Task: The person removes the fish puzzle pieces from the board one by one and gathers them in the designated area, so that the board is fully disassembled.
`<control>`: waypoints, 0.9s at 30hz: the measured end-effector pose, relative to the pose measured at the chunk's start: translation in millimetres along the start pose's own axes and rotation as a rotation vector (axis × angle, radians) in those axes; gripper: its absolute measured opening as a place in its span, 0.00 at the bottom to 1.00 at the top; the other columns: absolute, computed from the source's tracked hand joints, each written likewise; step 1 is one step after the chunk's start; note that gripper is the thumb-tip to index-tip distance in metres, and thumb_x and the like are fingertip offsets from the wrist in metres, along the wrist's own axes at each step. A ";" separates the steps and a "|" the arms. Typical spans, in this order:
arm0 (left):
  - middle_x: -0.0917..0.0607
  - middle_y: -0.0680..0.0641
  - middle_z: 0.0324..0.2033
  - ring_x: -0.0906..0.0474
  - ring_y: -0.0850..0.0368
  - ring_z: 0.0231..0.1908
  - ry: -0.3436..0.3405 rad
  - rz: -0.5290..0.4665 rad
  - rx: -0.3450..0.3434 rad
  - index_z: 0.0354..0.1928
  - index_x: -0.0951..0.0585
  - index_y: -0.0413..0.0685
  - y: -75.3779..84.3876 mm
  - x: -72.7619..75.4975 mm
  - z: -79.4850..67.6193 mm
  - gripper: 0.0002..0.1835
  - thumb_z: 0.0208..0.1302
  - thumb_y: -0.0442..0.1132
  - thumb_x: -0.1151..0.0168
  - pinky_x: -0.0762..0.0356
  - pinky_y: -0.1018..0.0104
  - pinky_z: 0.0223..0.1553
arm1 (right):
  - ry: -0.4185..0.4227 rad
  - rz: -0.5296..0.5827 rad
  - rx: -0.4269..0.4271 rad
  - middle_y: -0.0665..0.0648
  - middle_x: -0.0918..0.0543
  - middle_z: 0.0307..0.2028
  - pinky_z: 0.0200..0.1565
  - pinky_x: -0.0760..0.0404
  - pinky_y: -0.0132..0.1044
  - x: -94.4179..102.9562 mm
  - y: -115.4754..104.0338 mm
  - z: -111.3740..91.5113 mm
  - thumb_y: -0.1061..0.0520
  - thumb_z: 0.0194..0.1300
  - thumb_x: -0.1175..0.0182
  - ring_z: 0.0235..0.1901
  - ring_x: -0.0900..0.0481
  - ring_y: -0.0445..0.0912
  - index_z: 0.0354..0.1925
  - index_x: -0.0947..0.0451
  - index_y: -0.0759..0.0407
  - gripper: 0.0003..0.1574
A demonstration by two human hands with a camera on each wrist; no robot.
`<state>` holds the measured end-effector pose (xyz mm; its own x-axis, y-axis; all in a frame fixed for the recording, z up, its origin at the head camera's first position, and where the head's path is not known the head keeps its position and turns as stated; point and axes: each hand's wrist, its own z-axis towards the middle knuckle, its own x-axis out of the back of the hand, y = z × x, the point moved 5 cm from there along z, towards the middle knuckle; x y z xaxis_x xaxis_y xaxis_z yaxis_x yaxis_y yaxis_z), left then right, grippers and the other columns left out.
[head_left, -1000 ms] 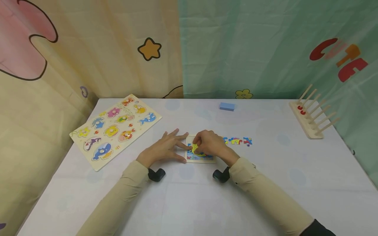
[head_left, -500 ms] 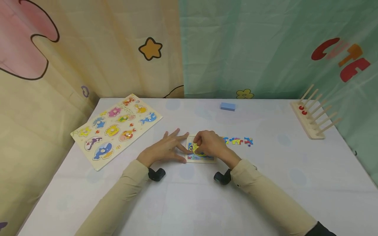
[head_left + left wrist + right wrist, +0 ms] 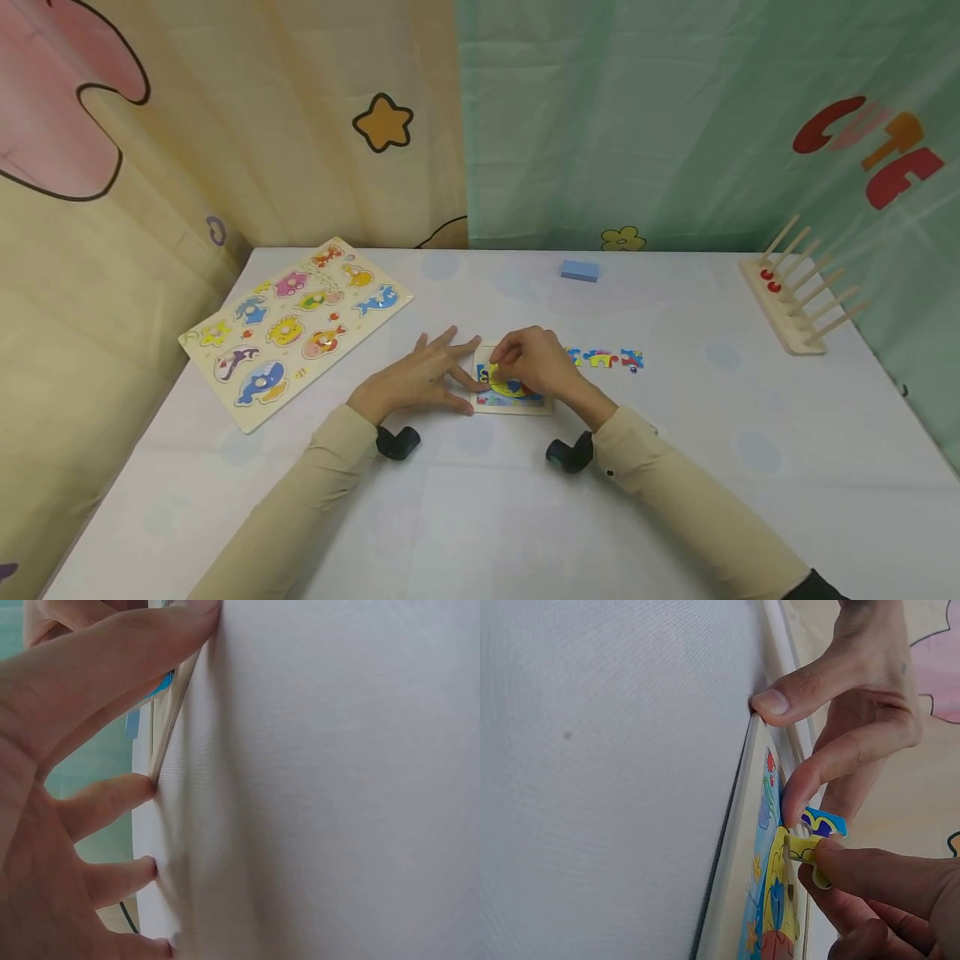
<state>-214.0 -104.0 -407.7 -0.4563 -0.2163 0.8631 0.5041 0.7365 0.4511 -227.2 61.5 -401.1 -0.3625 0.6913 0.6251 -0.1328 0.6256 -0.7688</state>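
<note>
A large board [image 3: 362, 327] of sea-creature shapes is lying aslant on the counter's [image 3: 480, 517] left. A blue block [image 3: 580, 272] is resting near the back edge; a wooden peg rack [image 3: 798, 335] is standing at right, carrying red beads [image 3: 774, 287]. Behind, a yellowish curtain [image 3: 300, 108] is meeting a green curtain [image 3: 600, 108].
</note>
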 end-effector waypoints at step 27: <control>0.42 0.49 0.75 0.67 0.41 0.76 0.001 -0.022 0.008 0.52 0.15 0.68 -3.1 -2.9 -1.8 0.23 0.52 0.55 0.25 0.69 0.31 0.68 | 0.082 0.135 -0.227 0.54 0.11 0.36 0.45 0.24 0.40 53.3 62.8 -32.2 0.55 0.56 0.27 0.40 0.17 0.46 0.39 0.13 0.58 0.12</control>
<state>-213.0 -106.8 -411.2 -0.4665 -0.2337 0.8531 0.4876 0.7368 0.4684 -225.2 149.3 -411.7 -0.2858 0.7951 0.5350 0.1253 0.5845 -0.8017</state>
